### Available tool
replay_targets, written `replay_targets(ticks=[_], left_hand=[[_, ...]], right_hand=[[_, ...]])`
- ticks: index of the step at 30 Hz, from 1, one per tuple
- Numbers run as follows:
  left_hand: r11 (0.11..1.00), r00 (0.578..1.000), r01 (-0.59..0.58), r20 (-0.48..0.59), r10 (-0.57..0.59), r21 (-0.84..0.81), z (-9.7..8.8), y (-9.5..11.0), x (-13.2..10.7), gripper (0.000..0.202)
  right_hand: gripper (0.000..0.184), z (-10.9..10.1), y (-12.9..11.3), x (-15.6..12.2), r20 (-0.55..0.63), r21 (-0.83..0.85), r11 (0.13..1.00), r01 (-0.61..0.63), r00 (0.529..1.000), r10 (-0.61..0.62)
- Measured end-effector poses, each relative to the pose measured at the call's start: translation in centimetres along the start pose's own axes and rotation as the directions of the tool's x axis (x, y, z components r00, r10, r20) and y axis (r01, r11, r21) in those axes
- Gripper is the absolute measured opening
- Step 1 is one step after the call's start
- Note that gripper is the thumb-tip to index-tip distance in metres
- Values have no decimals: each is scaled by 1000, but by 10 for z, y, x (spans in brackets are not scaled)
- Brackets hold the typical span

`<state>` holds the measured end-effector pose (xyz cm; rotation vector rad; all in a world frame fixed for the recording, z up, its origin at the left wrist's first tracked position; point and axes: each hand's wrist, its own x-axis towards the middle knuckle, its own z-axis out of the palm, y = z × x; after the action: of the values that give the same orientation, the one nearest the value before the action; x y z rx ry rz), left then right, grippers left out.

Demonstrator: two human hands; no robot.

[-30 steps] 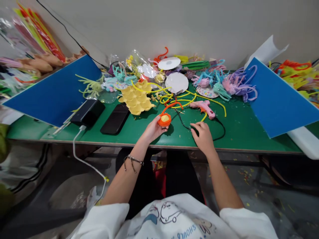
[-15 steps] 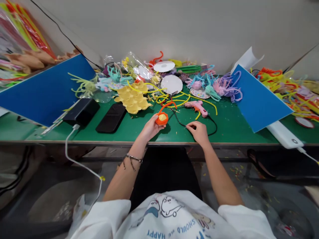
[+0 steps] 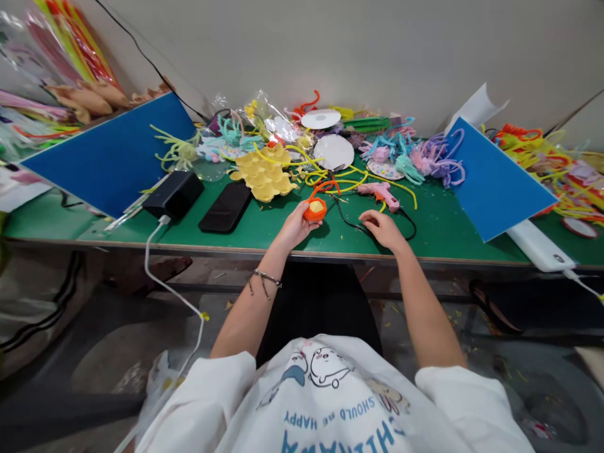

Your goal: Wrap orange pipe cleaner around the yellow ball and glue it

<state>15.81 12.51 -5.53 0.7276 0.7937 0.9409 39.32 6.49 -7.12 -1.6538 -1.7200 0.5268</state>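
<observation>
My left hand (image 3: 297, 225) is closed around an orange coil of pipe cleaner (image 3: 314, 209) with a pale yellow piece in its middle. A loose orange end (image 3: 325, 184) curves up from the coil toward the back. Over the table to the right, my right hand (image 3: 383, 230) has loosely bent fingers, apart, with nothing visible in them. It is nearest to the black cord (image 3: 348, 221), partly hidden behind the hand. Just beyond it lies a pink glue gun (image 3: 380, 194) on its side.
A yellow egg-carton piece (image 3: 264, 173), a black phone (image 3: 225, 207) and a black box (image 3: 173, 196) lie to the left. Yellow pipe cleaners (image 3: 346, 184) and white discs (image 3: 334, 152) are behind. Blue boards (image 3: 116, 154) stand at both sides.
My right hand's fingers have loosened from a pinch beside the cord. My left hand still holds the orange coil. The whole view has shifted slightly.
</observation>
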Motion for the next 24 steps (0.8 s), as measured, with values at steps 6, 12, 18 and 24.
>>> replay_targets(ticks=[6, 12, 18, 24], left_hand=[[999, 998, -34, 57, 33, 15, 23, -2, 3, 17], [996, 991, -77, 116, 72, 36, 76, -22, 38, 7], [999, 997, -24, 81, 21, 36, 74, -35, 66, 9], [1000, 994, -11, 107, 8, 21, 69, -33, 67, 6]], right_hand=[[33, -25, 0, 10, 280, -29, 993, 117, 954, -105], [27, -23, 0, 17, 333, -70, 986, 151, 935, -120], [8, -11, -8, 15, 324, -74, 980, 183, 934, -150], [10, -19, -13, 11, 273, 7, 983, 183, 945, -178]])
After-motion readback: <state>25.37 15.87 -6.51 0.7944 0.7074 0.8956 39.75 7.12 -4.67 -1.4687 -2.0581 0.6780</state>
